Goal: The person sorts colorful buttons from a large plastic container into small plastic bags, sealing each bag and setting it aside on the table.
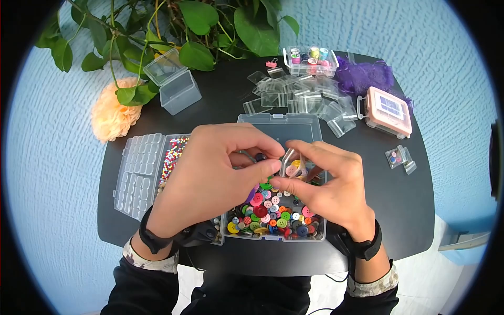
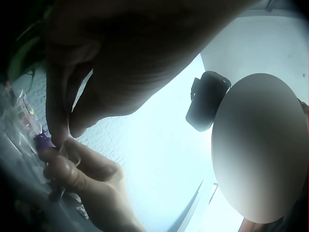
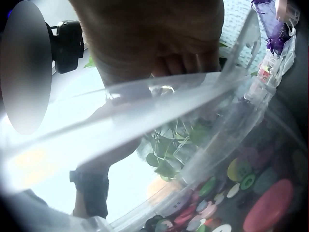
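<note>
A small clear zip bag (image 1: 294, 167) with yellow and pink buttons in it is held up over the button box (image 1: 278, 239). My right hand (image 1: 336, 178) pinches the bag from the right, thumb below and fingers above. At the bag's left edge, near its seal strip, the fingertips of my left hand (image 1: 215, 173) pinch it. A dark round button (image 1: 261, 156) shows in the gap between the left thumb and index finger. Many mixed buttons (image 1: 273, 212) lie in the box below. In the left wrist view the fingertips of both hands meet at the bag.
An organizer (image 1: 137, 168) with beads stands left. Behind lie a pile of empty clear bags (image 1: 299, 94), a thread-spool box (image 1: 311, 62) and purple mesh (image 1: 365, 76). A pink-lidded case (image 1: 388, 111) and filled bags (image 1: 399, 157) lie right. An open clear box (image 1: 178, 92) stands back left, under plant leaves.
</note>
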A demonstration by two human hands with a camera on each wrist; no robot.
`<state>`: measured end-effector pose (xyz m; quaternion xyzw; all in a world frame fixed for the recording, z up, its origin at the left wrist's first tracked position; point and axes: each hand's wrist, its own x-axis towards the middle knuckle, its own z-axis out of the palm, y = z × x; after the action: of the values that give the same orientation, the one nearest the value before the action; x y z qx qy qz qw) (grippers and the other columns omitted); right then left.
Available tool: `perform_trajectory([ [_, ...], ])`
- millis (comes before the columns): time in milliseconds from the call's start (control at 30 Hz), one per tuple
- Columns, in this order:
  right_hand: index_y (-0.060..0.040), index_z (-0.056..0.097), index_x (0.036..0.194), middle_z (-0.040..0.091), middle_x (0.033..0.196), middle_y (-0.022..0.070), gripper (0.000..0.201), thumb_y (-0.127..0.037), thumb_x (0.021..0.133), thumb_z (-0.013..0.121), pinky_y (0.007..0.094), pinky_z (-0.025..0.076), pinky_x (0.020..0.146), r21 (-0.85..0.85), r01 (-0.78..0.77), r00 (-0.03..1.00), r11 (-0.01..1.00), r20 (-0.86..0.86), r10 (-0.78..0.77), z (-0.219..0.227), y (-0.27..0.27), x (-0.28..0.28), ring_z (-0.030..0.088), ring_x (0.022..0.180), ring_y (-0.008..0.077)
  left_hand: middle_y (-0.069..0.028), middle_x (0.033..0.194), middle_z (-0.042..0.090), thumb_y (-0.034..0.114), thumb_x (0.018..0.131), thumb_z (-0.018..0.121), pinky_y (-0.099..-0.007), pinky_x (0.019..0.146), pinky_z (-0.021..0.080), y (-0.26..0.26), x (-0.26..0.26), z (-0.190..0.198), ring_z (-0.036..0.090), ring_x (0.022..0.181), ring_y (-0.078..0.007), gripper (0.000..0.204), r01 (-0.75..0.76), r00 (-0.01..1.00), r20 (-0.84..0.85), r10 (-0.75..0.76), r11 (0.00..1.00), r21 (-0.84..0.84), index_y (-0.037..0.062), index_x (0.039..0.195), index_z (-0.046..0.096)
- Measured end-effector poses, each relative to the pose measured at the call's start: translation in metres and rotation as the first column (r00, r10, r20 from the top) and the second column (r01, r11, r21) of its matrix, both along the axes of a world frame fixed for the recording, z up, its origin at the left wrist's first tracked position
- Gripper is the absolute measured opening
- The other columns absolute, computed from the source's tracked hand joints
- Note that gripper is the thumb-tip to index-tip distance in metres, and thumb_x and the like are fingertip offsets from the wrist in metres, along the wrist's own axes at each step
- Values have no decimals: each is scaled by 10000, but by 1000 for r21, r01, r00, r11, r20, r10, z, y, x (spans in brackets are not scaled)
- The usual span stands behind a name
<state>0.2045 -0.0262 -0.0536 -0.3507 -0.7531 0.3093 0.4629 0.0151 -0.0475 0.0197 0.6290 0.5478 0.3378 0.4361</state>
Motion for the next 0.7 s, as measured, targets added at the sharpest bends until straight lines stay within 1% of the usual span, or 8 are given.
perform_trajectory([
  [67,31,701,1048,668,791,103,447,-118,667,881,286,490,531,5,-6,1000,1000,-27,6,0,0,0,600,589,185,-86,966,675,-46,836,715,-230,719,562,0,0,-1,654,858,-121,167,19,999,47,-19,1000,-7,-57,1003,710],
  [167,31,702,1058,668,792,106,454,-104,662,880,283,494,532,2,-9,1000,1000,-30,9,1,0,0,605,597,181,-83,968,668,-35,814,739,-222,710,556,2,3,3,642,847,-110,181,37,999,9,-38,994,105,-50,993,712],
  [267,31,703,1066,666,788,107,452,-97,668,875,285,493,530,4,-48,999,999,-11,48,3,0,0,604,596,180,-76,969,661,-10,779,777,-212,693,545,6,6,5,623,829,-93,252,47,996,-79,-39,993,106,-41,1018,702],
  [333,33,705,1056,659,778,108,433,-86,673,867,283,491,529,-10,-63,997,998,-41,63,2,0,0,601,593,181,-64,973,658,14,750,805,-210,682,538,11,5,-2,608,817,-85,333,125,981,-162,-108,987,102,-31,1057,685],
  [467,37,704,1025,653,771,108,401,-81,675,863,283,489,527,-21,-52,997,998,-50,51,2,-1,-1,596,591,182,-51,973,655,30,750,809,-210,691,537,16,11,-1,602,804,-80,368,108,964,-253,-85,991,78,-26,1085,667],
  [567,36,699,1013,647,768,107,399,-91,674,866,284,487,527,-18,-35,999,999,-24,34,1,0,1,595,593,188,-77,1013,669,8,794,765,-227,728,556,14,9,-3,638,817,-100,311,74,980,-195,-51,991,114,-44,1083,662],
  [633,32,695,1022,645,772,102,418,-107,671,874,286,485,523,64,3,999,998,-34,-1,-2,2,0,598,603,197,-119,1037,693,-36,842,702,-250,773,573,10,4,0,683,863,-131,241,3,1000,23,-5,998,68,-71,1076,660],
  [700,31,694,1029,646,776,102,430,-114,669,877,290,489,528,66,6,1000,998,-21,-5,-3,1,0,601,611,203,-130,1033,701,-54,854,681,-260,786,578,5,4,7,692,890,-146,203,6,998,58,-8,999,31,-80,1055,667],
])
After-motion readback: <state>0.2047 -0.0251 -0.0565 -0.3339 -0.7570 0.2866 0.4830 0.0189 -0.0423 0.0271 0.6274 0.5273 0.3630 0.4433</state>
